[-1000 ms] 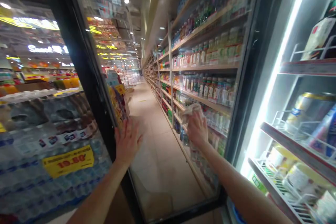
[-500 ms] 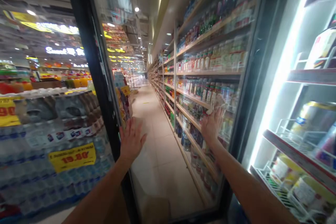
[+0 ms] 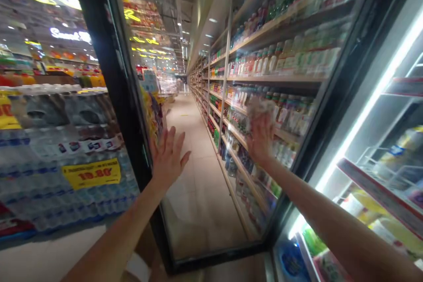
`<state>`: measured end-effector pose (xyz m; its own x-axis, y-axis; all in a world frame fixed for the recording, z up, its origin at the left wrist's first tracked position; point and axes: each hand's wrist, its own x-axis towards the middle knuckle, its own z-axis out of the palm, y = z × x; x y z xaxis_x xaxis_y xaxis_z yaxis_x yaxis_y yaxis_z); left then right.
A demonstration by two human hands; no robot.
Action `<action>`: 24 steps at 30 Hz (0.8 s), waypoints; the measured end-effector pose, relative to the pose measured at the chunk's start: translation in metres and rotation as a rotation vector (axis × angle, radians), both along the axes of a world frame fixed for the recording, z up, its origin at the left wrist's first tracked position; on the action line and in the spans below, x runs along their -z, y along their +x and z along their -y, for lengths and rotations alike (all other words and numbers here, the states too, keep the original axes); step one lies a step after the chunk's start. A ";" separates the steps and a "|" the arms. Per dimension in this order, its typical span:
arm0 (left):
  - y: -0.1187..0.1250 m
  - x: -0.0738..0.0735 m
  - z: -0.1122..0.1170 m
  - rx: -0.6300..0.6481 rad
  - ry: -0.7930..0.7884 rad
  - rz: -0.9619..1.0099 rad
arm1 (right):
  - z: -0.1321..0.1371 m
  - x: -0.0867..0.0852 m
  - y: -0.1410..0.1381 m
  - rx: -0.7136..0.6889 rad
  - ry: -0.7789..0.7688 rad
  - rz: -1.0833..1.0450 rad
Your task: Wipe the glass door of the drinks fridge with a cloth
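A glass cooler door (image 3: 194, 211) in a black frame stands swung out in front of me. Flat on the inside of the glass rests my left hand (image 3: 168, 156), fingers spread, close to the frame's left upright; it holds nothing. My right hand (image 3: 261, 139) presses a crumpled pale cloth (image 3: 261, 109) against the pane, right of its middle. Motion blurs the cloth and fingertips, and some of the cloth is hidden behind the fingers.
Lit cooler shelves (image 3: 380, 194) with cans and packs are at the right. Stacked bottle packs (image 3: 82, 141) with a yellow price sign (image 3: 92, 173) stand left of the door. Through the glass, shelves of bottles (image 3: 274, 61) line a tiled aisle (image 3: 188, 141).
My right hand and the cloth have moved left across the glass, away from the right upright. My left hand stays near the left upright. The view has shifted somewhat.
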<state>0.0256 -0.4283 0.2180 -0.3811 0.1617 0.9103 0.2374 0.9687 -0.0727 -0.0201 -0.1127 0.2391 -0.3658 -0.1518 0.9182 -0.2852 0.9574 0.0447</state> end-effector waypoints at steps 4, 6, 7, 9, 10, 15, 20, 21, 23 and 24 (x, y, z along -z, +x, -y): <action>-0.007 -0.029 -0.011 0.020 -0.014 -0.082 | -0.021 -0.015 -0.005 -0.122 0.222 -0.034; -0.010 -0.034 -0.013 0.021 -0.028 -0.147 | -0.040 -0.031 -0.011 -0.043 -0.024 -0.137; -0.009 -0.034 -0.013 0.021 -0.042 -0.179 | -0.043 -0.036 -0.013 -0.001 -0.158 -0.184; -0.007 -0.032 -0.014 0.015 -0.063 -0.227 | -0.032 -0.037 -0.010 0.026 -0.281 -0.221; -0.005 -0.031 -0.014 0.007 -0.070 -0.240 | -0.020 -0.032 -0.006 0.009 -0.253 -0.206; 0.002 -0.031 -0.016 -0.074 -0.097 -0.262 | 0.016 -0.005 -0.001 -0.166 0.175 -0.170; 0.003 -0.032 -0.015 -0.098 -0.121 -0.292 | -0.006 -0.034 -0.013 0.074 -0.444 -0.301; 0.004 -0.032 -0.016 -0.095 -0.125 -0.298 | 0.002 -0.037 -0.010 0.069 -0.453 -0.293; 0.005 -0.032 -0.016 -0.089 -0.129 -0.315 | 0.030 -0.035 -0.002 -0.030 -0.247 -0.247; 0.005 -0.032 -0.016 -0.087 -0.133 -0.320 | 0.044 -0.032 0.002 -0.106 -0.082 -0.222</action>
